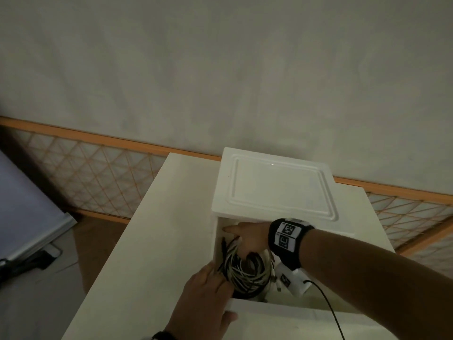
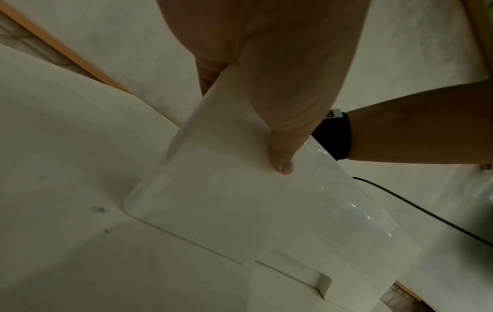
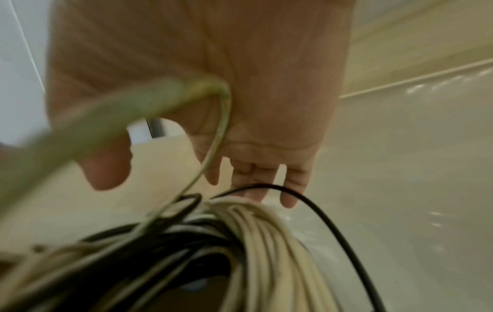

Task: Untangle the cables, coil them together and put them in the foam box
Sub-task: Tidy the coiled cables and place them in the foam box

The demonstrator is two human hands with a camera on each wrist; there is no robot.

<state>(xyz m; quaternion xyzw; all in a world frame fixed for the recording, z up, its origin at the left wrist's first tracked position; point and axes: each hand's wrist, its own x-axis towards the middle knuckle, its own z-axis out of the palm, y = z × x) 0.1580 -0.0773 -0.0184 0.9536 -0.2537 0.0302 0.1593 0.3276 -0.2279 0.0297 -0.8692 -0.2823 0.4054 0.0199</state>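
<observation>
A coil of black and white cables (image 1: 245,273) lies inside the open white foam box (image 1: 282,312), toward its left side. My right hand (image 1: 245,238) reaches down into the box with straight fingers, just above and behind the coil. In the right wrist view the right hand (image 3: 240,105) is spread, its fingertips (image 3: 290,190) at the top of the coil (image 3: 253,242), holding nothing. My left hand (image 1: 208,285) grips the box's near-left wall. The left wrist view shows its thumb (image 2: 282,160) pressed on the outside of the wall (image 2: 213,200), fingers hooked over the rim.
The box's lid (image 1: 274,187) lies across the far half of the box. The box stands on a white table (image 1: 147,241), whose left edge drops to the floor. An orange-framed lattice rail (image 1: 98,173) runs behind the table. A thin black wire (image 1: 328,310) trails from my right wrist.
</observation>
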